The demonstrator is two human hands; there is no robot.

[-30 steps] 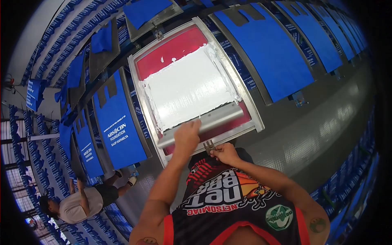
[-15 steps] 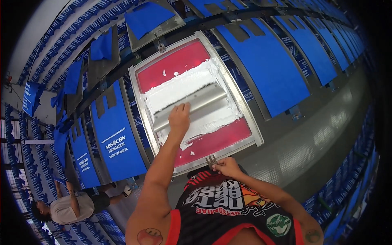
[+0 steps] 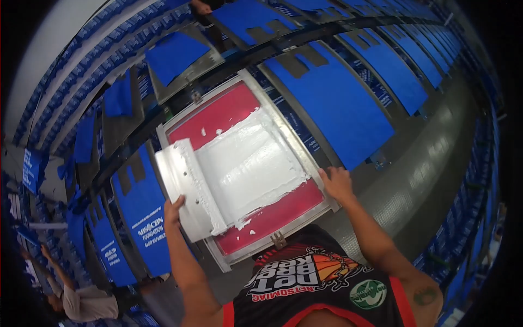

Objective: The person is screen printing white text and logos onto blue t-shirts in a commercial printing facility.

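A screen printing frame (image 3: 290,140) with red mesh (image 3: 275,207) carries a thick white ink patch (image 3: 256,163). My left hand (image 3: 175,209) grips a metal squeegee (image 3: 180,174) with white ink along it, tilted lengthwise over the frame's left side. My right hand (image 3: 336,184) is closed on the frame's right edge, fingers curled over it. A small metal clip (image 3: 278,239) sits at the middle of the frame's near edge, against my torso.
Blue cut fabric panels (image 3: 332,103) lie on metal boards in rows either side and beyond. At lower left a co-worker (image 3: 90,300) stands with arms raised; another person's hand (image 3: 202,7) shows at top. A grey walkway (image 3: 414,180) runs along the right, beside racks of blue pieces.
The squeegee went from the near end up across the ink, then swung to the left side, lengthwise. My right hand left the near-edge clip for the frame's right edge.
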